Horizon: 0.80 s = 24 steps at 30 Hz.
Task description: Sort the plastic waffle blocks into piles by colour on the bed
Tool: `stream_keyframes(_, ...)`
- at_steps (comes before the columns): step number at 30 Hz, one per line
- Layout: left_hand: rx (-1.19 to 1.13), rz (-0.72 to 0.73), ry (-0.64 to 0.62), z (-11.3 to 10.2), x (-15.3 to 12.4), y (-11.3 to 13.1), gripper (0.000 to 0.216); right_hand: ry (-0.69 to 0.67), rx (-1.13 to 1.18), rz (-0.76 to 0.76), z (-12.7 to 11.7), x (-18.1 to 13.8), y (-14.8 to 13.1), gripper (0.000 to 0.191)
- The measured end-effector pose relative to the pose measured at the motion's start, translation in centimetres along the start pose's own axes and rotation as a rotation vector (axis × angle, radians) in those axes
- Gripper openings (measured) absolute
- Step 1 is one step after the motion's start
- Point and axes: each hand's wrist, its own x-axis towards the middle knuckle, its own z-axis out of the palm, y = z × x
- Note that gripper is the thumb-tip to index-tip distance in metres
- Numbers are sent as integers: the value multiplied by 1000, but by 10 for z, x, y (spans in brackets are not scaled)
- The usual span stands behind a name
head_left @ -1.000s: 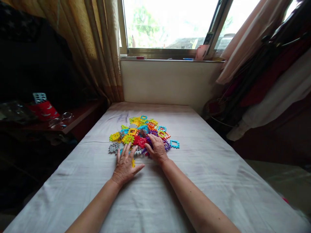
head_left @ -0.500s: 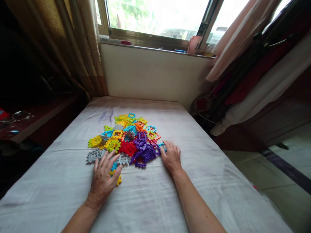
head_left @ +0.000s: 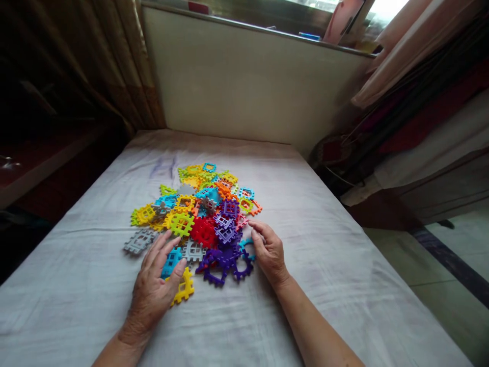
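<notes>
The heap of notched plastic pieces [head_left: 204, 232] lies on the pale sheet [head_left: 233, 331] just beyond and between your two hands, with the purple pieces [head_left: 225, 257] at its near right. Your left hand [head_left: 156, 275] is loose with fingers spread over the heap's near left edge, above a blue piece [head_left: 171, 261] and a yellow piece [head_left: 186, 286], while your right hand [head_left: 269, 251] curls at the right edge beside a light-blue piece [head_left: 248, 248], though you cannot tell whether it is pinched. Farther off stand the wall [head_left: 237, 81] and, far left, the curtain [head_left: 114, 66].
</notes>
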Motion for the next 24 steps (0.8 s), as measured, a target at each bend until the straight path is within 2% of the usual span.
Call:
stream_keyframes(2, 70, 49, -29, -1, -2, 8, 43, -9, -61, -32, -4, 1, -2, 24)
stream_keyframes(6, 194, 195, -199, 1, -5, 21, 48, -158, -149, -139, -9, 0, -11, 21)
stream_keyframes(8, 216, 234, -242, 3, -6, 24, 44, -228, -169, -218, -10, -2, -16, 20)
stream_keyframes(11, 227, 214, -217, 5, -5, 26, 33, -307, -201, -328, -12, -8, -19, 25)
stream_keyframes(16, 221, 154, -130, 6, -2, 25, 22, -433, -307, -445, -25, -29, -16, 55)
stream_keyframes(18, 211, 139, -110, 7, -1, 23, 21, -429, -353, -461, -28, -37, -14, 55)
stream_keyframes(21, 189, 123, -70, 7, -1, 23, 21, -390, -380, -445, -30, -44, -12, 45)
stream_keyframes(24, 175, 101, -15, 4, 0, 24, 21, -318, -368, -434, -28, -45, -13, 44)
